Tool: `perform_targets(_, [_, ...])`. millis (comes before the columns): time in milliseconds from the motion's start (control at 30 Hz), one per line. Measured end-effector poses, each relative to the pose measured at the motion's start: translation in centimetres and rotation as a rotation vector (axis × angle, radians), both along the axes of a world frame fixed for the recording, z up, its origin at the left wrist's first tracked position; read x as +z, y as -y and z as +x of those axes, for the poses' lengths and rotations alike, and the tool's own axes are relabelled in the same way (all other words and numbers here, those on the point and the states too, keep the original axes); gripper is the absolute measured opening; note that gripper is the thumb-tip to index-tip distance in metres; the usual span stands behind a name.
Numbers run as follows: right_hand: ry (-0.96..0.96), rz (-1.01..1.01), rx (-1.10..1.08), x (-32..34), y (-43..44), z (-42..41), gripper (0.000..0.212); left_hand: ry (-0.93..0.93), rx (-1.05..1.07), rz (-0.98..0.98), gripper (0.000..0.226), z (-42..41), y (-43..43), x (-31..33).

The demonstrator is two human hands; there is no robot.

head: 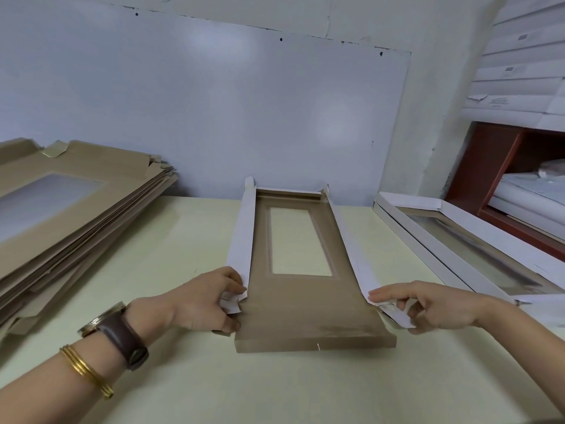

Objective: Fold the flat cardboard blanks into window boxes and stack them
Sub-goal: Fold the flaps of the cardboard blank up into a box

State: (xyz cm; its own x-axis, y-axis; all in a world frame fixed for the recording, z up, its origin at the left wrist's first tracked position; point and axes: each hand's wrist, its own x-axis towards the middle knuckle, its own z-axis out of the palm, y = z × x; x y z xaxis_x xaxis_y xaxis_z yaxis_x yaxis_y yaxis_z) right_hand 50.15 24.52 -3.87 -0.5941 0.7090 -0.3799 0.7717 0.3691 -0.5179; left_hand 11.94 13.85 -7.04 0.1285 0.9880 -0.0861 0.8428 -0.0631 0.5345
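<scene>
Nearest, a watch point(122, 335) and gold bangles point(85, 371) are seen on the left wrist; just beyond, the half-folded blank point(308, 307), laid brown side up mid-desk point(189, 393), is held at its near corners. A small white corner tab is pinched by the left hand's point(208, 301) fingers point(234, 276), and the white flap of the opposite raised side wall is gripped by the right hand's point(434, 307) fingers point(389, 293). Farther back, a stack of flat blanks point(76, 215) is piled at the left and a folded window box point(452, 237) is set at the right
</scene>
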Motion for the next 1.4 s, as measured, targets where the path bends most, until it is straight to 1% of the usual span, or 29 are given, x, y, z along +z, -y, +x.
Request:
perform_targets(100, [-0.045, -0.019, 0.012, 0.2, 0.3, -0.1, 0.077, -0.025, -0.012, 0.001, 0.051, -0.1, 0.0, 0.1])
perform_targets(167, [-0.067, -0.013, 0.025, 0.2, 0.3, -0.1, 0.072, -0.023, -0.021, 0.001, 0.05, -0.2, 0.0, 0.2])
perform_targets(267, [-0.152, -0.009, 0.009, -0.5, 0.1, 0.0, 0.05, 0.034, 0.013, -0.018, 0.049, -0.4, 0.0, 0.2])
perform_targets(333, [-0.17, 0.005, -0.006, -0.8, -0.1, -0.1, 0.036, 0.056, 0.039, -0.029, 0.047, -0.5, 0.2, 0.2])
perform_targets(400, [-0.157, 0.03, -0.023, -1.0, -0.3, -0.3, 0.028, 0.058, 0.041, -0.019, 0.043, -0.6, 0.3, 0.2])
perform_targets(467, [-0.152, 0.044, -0.045, -1.1, -0.5, -0.3, 0.025, 0.069, 0.028, 0.011, 0.042, -0.7, 0.3, 0.2])
perform_targets(533, [-0.153, 0.051, -0.066, -1.2, -0.7, -0.3, 0.025, 0.041, 0.019, 0.031, 0.042, -0.7, 0.5, 0.2])
perform_targets(600, [-0.163, 0.034, -0.072, -1.3, -0.8, -0.3, 0.024, -0.01, 0.007, 0.009, 0.046, -0.7, 0.6, 0.5])
perform_targets(633, [-0.167, 0.03, -0.066, -1.3, -0.9, -0.3, 0.024, -0.002, -0.008, -0.026, 0.05, -0.8, 0.7, 0.7])
perform_targets(700, [-0.16, 0.033, -0.06, -1.3, -1.1, -0.4, 0.024, 0.041, -0.078, -0.102, 0.049, -1.2, 0.7, 1.3])
perform_targets(767, [-0.151, 0.04, -0.065, -1.3, -1.1, -0.4, 0.025, -0.028, -0.15, -0.14, 0.051, -1.5, 0.8, 1.8])
perform_targets(833, [-0.128, 0.062, -0.058, -1.3, -1.0, -0.5, 0.028, -0.105, -0.164, -0.147, 0.055, -1.6, 0.6, 2.0])
perform_targets(933, [-0.121, 0.078, -0.054, -1.1, -0.8, -0.8, 0.03, -0.089, -0.198, -0.081, 0.032, -1.5, 0.1, 1.9])
perform_targets(1000, [-0.131, 0.094, -0.066, -1.2, -0.7, -0.9, 0.028, -0.021, -0.179, -0.075, 0.019, -1.6, -0.2, 1.8])
perform_targets(1033, [-0.137, 0.102, -0.073, -1.2, -0.7, -0.9, 0.026, 0.02, -0.175, -0.09, 0.016, -1.6, -0.3, 1.8])
perform_targets(1200, [-0.191, 0.147, -0.171, -2.1, -0.4, -1.4, 0.019, 0.034, -0.109, -0.146, 0.03, -2.2, -0.6, 1.6])
perform_targets(1267, [-0.181, 0.231, -0.209, -2.6, -0.2, -1.7, 0.024, 0.081, -0.113, -0.137, 0.029, -2.4, -0.5, 1.6])
perform_targets(1400, [-0.152, 0.304, -0.215, -3.2, 0.5, -1.9, 0.049, 0.11, -0.149, -0.133, 0.025, -2.7, -0.2, 1.7])
